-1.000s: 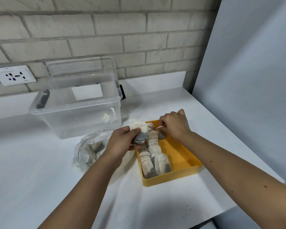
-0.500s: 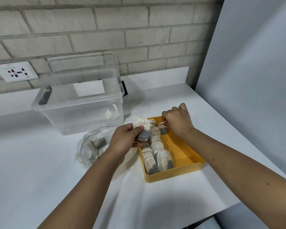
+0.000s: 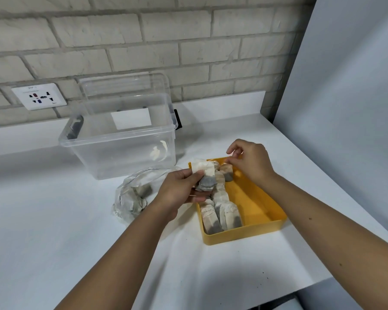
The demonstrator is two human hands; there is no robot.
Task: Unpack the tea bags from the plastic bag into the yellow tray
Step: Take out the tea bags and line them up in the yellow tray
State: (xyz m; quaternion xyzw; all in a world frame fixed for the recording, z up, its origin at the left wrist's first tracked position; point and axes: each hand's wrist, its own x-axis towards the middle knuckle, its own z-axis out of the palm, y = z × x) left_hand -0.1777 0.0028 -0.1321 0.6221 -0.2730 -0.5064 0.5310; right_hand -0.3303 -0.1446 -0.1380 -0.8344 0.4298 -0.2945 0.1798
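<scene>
On the table (image 3: 54, 220), flat and square to its right edge: a shallow rectangular yellow tray (image 3: 258, 198), left half packed with a row of tea bags (image 3: 220, 211) of pale paper with dark contents, overlapping from near wall to far end, right half bare yellow floor. Just over the tray's far left corner, pinched between thumb and fingers of the left hand (image 3: 179, 191): a small held bunch (image 3: 207, 181) of the same bags, a white paper flap sticking up behind. Just left of the tray: a clear plastic bag (image 3: 130, 198), crumpled and slumped on the table, several bagged ones (image 3: 145, 190) showing through, right side hidden by the wrist.
</scene>
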